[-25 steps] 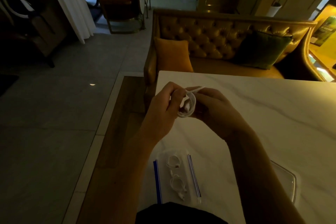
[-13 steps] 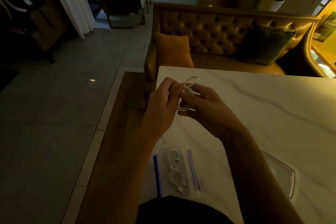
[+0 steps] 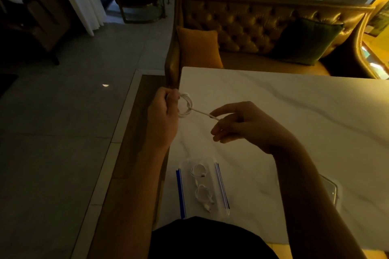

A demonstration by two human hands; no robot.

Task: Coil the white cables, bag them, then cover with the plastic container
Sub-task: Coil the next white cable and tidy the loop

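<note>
Cable (image 3: 185,104) work has changed in the last second: your two hands were pressed together around the coil, and now they are apart, with the free end drawn out between them.

On the table (image 3: 294,111), near your body, the bag (image 3: 202,187) lies flat with two small coils (image 3: 200,183) on it or in it; I cannot tell which. The container (image 3: 331,190) sits at your right, mostly hidden behind your forearm.

Your left hand (image 3: 163,118) is closed and pinches the coil at its top, at the table's left edge and above it. Your right hand (image 3: 242,125) is half spread, the fingers loose, and pinches only the plug end (image 3: 211,116), which runs straight from the coil.

I judge that the last turn has been wrapped and you are pulling the tail tight to lock it. If so, this third cable is almost ready for the bag. Bagging it and covering with the container are not yet done.
</note>
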